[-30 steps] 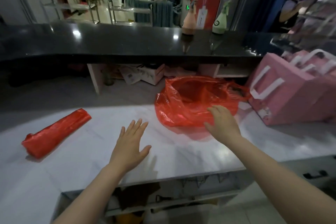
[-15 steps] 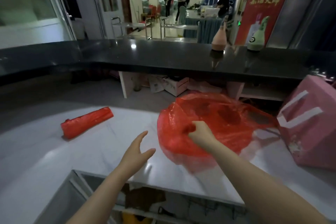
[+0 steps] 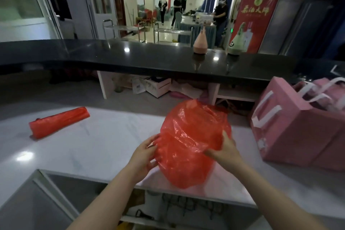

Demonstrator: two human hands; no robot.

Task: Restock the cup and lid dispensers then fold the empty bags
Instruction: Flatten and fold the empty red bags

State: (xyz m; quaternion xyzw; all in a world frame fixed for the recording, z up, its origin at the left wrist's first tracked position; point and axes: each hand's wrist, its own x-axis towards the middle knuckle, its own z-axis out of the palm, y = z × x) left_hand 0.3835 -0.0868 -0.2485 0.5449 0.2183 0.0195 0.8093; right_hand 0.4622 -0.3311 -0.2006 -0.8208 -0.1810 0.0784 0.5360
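The fingers (image 3: 149, 145) of the left hand (image 3: 143, 157) curled onto the left edge of the red bag (image 3: 188, 140), while the right hand (image 3: 225, 150) pinched its right side, holding it above the white table (image 3: 93, 145). A rolled red bag (image 3: 57, 122) lay far left. The red banner (image 3: 255, 15) bore yellow characters, unreadable.

Red plastic bag (image 3: 190, 140): a second ago it lay spread open on the white counter (image 3: 93, 142); now it is lifted clear at its upper part, bunched and upright between both hands, its lower end hanging near the counter's front edge.
Left hand (image 3: 144, 155): hovered flat and apart from the bag; now it holds the bag's left edge.
Right hand (image 3: 224, 150): pressed flat on the bag, then pinched it; now it grips the right side.
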